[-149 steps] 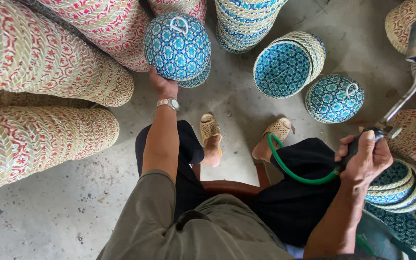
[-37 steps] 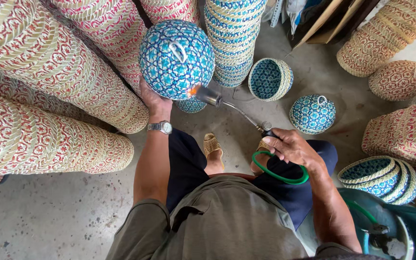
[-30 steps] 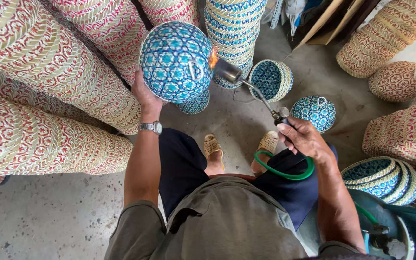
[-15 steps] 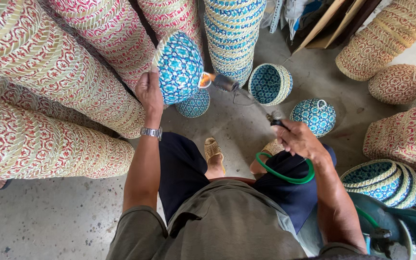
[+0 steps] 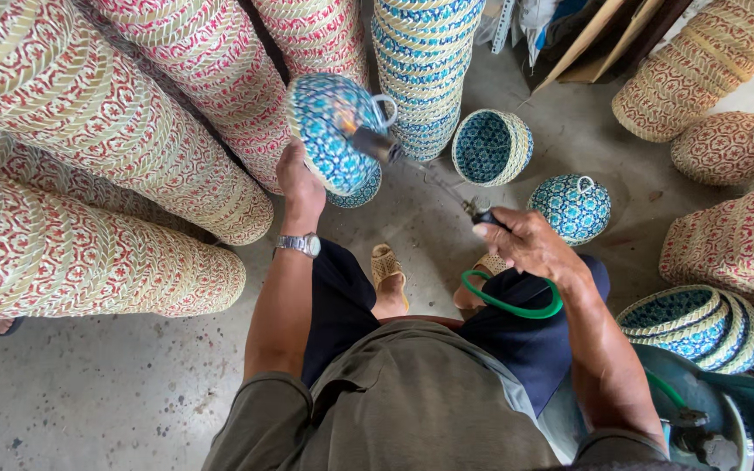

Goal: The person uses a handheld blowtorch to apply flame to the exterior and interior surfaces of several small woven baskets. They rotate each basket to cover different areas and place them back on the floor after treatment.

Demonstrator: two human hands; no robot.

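Blue-and-white woven round basket lid [image 5: 332, 131] sits raised in the left hand's [image 5: 300, 183] grip, tilted, before the red-patterned woven stacks [image 5: 115, 148]. Right hand [image 5: 521, 244] is clenched on the metal torch wand [image 5: 421, 170], nozzle at the lid. An open blue basket [image 5: 490, 146] shows nothing inside. Half a second ago the lid was edge-on; now it faces the camera more.

The basket lid [image 5: 333, 131] in the left hand [image 5: 300, 179] is showing a blue and turquoise woven star pattern with a white loop. The torch [image 5: 412, 161] in the right hand [image 5: 525, 249] is looking grey and black, with a green hose [image 5: 512, 307]. The stacked baskets [image 5: 106, 166] are showing red flowers on straw-coloured weave. The open bowl basket [image 5: 490, 146] is wearing blue inside, a cream rim outside. The shirt [image 5: 403, 410] is looking olive, the shorts [image 5: 525, 340] dark navy, the floor [image 5: 89, 401] grey.
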